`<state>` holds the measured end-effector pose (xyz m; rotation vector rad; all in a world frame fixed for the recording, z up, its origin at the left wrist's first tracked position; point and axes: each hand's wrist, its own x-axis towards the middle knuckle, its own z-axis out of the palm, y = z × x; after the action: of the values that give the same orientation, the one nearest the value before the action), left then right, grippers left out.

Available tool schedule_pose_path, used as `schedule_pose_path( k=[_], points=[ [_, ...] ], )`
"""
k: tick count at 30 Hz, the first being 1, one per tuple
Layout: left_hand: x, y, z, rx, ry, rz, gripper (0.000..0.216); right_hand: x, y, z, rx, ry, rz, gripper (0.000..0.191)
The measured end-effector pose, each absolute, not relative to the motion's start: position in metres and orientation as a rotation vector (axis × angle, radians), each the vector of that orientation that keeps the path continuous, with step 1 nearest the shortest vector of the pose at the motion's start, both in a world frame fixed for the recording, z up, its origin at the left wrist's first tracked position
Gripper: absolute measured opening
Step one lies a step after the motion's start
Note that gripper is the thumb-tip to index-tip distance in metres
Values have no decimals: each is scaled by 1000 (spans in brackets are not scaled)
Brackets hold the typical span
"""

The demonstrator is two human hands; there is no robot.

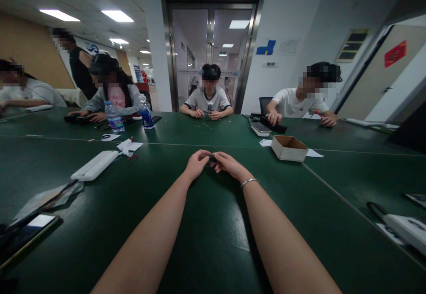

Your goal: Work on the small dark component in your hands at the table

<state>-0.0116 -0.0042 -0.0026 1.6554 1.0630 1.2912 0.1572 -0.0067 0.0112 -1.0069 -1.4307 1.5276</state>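
Both my forearms stretch out over a dark green table [213, 223]. My left hand [197, 163] and my right hand [226, 162] meet at the fingertips near the table's middle. Together they pinch a small dark object [211, 157] between them; it is too small to name. Fingers of both hands are curled in a pinch. A thin silver bracelet [249, 181] sits on my right wrist. The hands rest low, close to the table surface.
An open cardboard box [289, 147] stands to the right, a white power bank [94, 165] to the left, a phone [23, 236] at the near left. Two water bottles [113, 117] stand farther back. Several people sit around the table; another white device [404, 228] lies near right.
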Motion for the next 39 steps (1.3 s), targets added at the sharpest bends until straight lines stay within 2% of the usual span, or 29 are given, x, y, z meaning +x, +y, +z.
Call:
schedule_pose_path(
  k=[2,5,10,11,14,19,23,28,32,36,39],
  points=[
    [-12,-4,-3,1653,1061,1290,18,157,-7,12,-980,-1459,1515,19],
    [-11,-5,-2,1661,1075,1291,17,157,-8,13,-943,-1456,1508,33],
    [-11,-7,1,1660,1079,1283,16,156,-8,12,-1015,-1426,1508,11],
    [-11,-8,1,1658,1079,1282,16,156,-8,12,-999,-1430,1507,11],
    [-11,-6,0,1659,1110,1289,16,157,-8,12,-978,-1424,1504,27],
    [-11,-5,-1,1644,1128,1279,19,156,-6,10,-1039,-1454,1476,14],
    [-12,-6,0,1631,1139,1280,19,155,-5,9,-1010,-1472,1449,23],
    [-12,-6,0,1614,1140,1272,19,155,-6,10,-1053,-1435,1467,8],
    [-12,-4,-2,1633,1142,1263,21,156,-7,10,-1026,-1424,1439,24],
    [-13,-3,-5,1646,1144,1260,23,156,-7,11,-1037,-1422,1467,12],
    [-13,-2,-6,1658,1174,1239,24,156,-7,10,-1022,-1431,1454,17]
  ],
)
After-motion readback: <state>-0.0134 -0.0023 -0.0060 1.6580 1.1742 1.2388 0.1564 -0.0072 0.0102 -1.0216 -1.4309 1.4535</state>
